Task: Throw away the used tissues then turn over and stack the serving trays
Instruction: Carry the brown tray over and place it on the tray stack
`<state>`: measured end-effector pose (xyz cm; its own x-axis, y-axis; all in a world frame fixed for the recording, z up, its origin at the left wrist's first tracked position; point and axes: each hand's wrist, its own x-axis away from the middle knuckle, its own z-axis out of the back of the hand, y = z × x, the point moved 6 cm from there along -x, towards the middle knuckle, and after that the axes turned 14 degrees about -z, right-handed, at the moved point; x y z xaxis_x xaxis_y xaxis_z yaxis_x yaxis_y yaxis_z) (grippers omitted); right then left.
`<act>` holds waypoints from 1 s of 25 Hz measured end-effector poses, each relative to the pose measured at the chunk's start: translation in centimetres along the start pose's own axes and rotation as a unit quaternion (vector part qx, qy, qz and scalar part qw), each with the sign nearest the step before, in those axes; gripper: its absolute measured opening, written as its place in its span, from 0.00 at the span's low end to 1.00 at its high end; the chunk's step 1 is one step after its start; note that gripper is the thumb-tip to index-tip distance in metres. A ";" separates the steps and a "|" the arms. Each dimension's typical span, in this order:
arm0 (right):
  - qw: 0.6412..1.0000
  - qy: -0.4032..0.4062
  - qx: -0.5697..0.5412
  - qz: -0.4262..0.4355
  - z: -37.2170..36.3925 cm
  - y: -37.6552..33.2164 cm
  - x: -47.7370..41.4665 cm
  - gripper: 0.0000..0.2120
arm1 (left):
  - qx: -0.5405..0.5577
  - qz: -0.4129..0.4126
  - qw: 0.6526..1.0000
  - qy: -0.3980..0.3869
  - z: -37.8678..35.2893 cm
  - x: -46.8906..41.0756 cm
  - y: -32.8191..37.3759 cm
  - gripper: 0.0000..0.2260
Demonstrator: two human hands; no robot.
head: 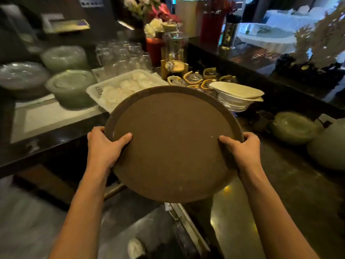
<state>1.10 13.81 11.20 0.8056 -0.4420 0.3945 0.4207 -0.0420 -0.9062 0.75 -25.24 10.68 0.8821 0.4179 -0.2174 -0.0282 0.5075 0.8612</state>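
Note:
A large round brown serving tray fills the middle of the head view, held up in the air above the dark counter and tilted toward me. Its flat inner face and raised rim face me. My left hand grips the tray's left edge, thumb lying on the flat face. My right hand grips the right edge the same way. No tissue lies on the tray. Something white shows low down below the counter, too blurred to identify.
A white basket of small white dishes sits just behind the tray. Stacks of green bowls stand at the left, glasses behind them, white boat-shaped dishes and green teapots at the right, flowers at the back.

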 end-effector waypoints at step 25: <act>0.861 -0.440 0.214 0.140 -50.5 7.0 42.7 0.25 | -0.091 0.182 0.856 0.475 57.7 25.7 -24.1 0.38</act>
<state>17.36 -50.64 14.01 0.8250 0.4771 0.3029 0.1225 0.3722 -0.9200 51.21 -70.25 10.83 0.0209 0.9539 -0.2993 -0.3697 0.2855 0.8842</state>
